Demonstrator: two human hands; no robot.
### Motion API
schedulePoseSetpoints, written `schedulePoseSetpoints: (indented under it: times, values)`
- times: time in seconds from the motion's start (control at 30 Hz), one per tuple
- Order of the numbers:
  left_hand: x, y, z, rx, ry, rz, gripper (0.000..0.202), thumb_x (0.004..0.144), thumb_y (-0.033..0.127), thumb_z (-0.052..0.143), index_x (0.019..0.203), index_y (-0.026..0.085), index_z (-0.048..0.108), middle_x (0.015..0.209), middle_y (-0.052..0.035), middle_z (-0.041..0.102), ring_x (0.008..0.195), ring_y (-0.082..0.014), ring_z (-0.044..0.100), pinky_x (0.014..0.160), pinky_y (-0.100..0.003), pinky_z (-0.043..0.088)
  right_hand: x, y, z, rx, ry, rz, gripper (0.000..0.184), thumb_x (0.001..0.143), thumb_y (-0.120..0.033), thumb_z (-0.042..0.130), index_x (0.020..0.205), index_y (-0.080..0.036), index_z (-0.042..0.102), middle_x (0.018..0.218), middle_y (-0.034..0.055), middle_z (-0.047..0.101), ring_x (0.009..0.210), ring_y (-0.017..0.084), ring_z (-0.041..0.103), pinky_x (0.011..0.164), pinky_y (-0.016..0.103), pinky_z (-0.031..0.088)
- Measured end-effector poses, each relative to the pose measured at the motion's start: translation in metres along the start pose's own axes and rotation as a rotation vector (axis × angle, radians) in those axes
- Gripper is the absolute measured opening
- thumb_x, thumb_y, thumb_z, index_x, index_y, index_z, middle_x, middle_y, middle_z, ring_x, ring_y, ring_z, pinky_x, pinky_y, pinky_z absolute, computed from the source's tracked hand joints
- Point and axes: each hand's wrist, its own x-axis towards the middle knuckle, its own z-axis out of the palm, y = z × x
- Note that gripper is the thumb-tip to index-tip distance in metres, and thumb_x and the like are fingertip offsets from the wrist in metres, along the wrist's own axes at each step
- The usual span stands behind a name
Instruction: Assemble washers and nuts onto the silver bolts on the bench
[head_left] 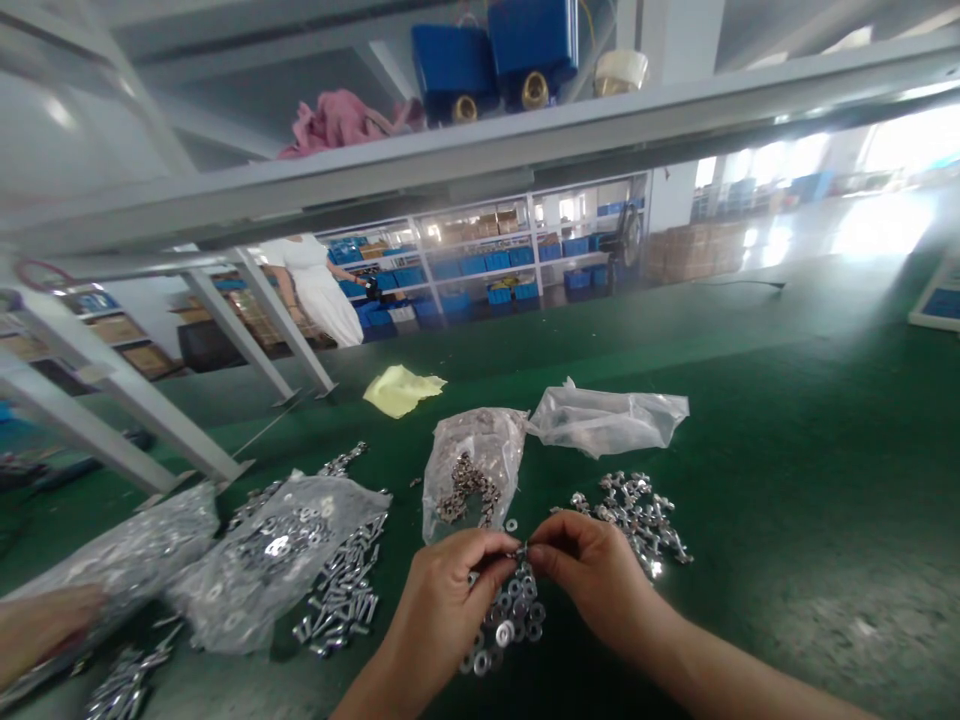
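My left hand [450, 585] and my right hand [589, 560] meet fingertip to fingertip, each in a pinch. Between them is a small metal fastener [523, 551], mostly covered by the fingers; its exact kind is hard to make out. Right beneath the fingertips lies a pile of flat washers [506, 632]. Beyond my left hand, a clear plastic bag [439, 450] lies with its mouth towards me, small metal parts [466, 492] spilling inside it. Past my right hand is a heap of shiny screw-like pieces [637, 512]. Loose screws [341, 590] are heaped to the left.
Another person's hand [52, 625] rests at the left by a plastic bag [135, 540]. A bag of washers [277, 550] lies nearby. Behind are a yellow scrap [403, 390] and a flattened bag [611, 418]. A shelf [480, 150] crosses above the green table [787, 450].
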Motion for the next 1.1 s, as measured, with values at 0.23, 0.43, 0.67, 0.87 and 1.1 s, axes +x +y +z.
schedulePoseSetpoints:
  times: [0.23,0.43,0.67,0.87,1.1]
  values:
    - [-0.001,-0.004,0.004,-0.23,0.063,-0.081,0.022,0.076,0.026,0.054,0.097,0.023,0.054,0.09,0.0028,0.06,0.081,-0.0079,0.057,0.076,-0.018,0.045,-0.002,0.002,-0.003,-0.213,0.071,-0.203,0.004,0.073,-0.016,0.059,0.076,-0.019,0.06,0.072,-0.0035,0.056,0.069,0.007,0.051,0.063,0.017,0.038]
    - [0.002,0.0,0.009,-0.668,0.012,-0.248,0.023,0.074,0.025,0.056,0.094,0.014,0.053,0.088,-0.0041,0.06,0.078,-0.0121,0.058,0.072,-0.023,0.049,-0.004,0.001,-0.003,-0.274,0.098,-0.35,0.003,0.075,-0.016,0.056,0.077,-0.018,0.058,0.076,-0.0017,0.054,0.073,0.007,0.05,0.065,0.018,0.037]
    - [0.0,0.006,0.016,-0.56,0.116,-0.199,0.021,0.073,0.023,0.057,0.093,0.015,0.055,0.088,-0.0026,0.061,0.08,-0.0114,0.058,0.075,-0.02,0.048,-0.006,-0.003,-0.005,-0.429,0.083,-0.273,0.021,0.085,-0.029,0.042,0.072,-0.016,0.051,0.069,-0.0005,0.049,0.066,0.009,0.046,0.06,0.021,0.031]
    - [-0.003,0.009,0.015,-0.474,0.073,-0.165,0.02,0.074,0.023,0.056,0.093,0.017,0.056,0.087,-0.0014,0.061,0.078,-0.0108,0.058,0.073,-0.019,0.048,-0.006,-0.001,0.001,-0.544,0.061,-0.21,0.031,0.088,-0.032,0.033,0.065,-0.014,0.044,0.065,0.0017,0.047,0.059,0.01,0.041,0.057,0.023,0.028]
    - [-0.002,0.009,0.016,-0.428,0.08,-0.151,0.018,0.075,0.022,0.054,0.091,0.016,0.054,0.085,-0.0008,0.059,0.076,-0.0095,0.057,0.072,-0.018,0.046,-0.003,0.005,-0.004,-0.346,-0.043,0.004,0.05,0.089,-0.047,0.021,0.063,-0.014,0.048,0.056,0.0018,0.047,0.05,0.008,0.041,0.046,0.021,0.025]
